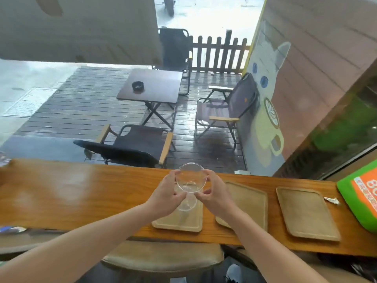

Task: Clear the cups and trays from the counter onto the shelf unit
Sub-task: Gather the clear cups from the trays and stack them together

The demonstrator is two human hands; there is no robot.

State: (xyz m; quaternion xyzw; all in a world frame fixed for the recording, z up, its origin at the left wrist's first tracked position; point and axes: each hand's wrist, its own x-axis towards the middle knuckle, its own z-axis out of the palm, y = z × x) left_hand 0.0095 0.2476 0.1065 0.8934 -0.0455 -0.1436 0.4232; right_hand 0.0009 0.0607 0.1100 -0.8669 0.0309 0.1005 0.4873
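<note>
A clear plastic cup is held above the wooden counter, its open mouth facing me. My left hand grips its left side and my right hand pinches its right side. Under it a second clear cup seems to stand on the left tan tray; whether the two cups touch is unclear. My right hand partly covers a middle tray. A third tray lies at the right. No shelf unit is in view.
A green and orange bag sits at the counter's right end, with a crumpled white scrap beside it. A padded stool stands below the counter's near edge. Beyond the counter is a wet deck with a table and folding chairs.
</note>
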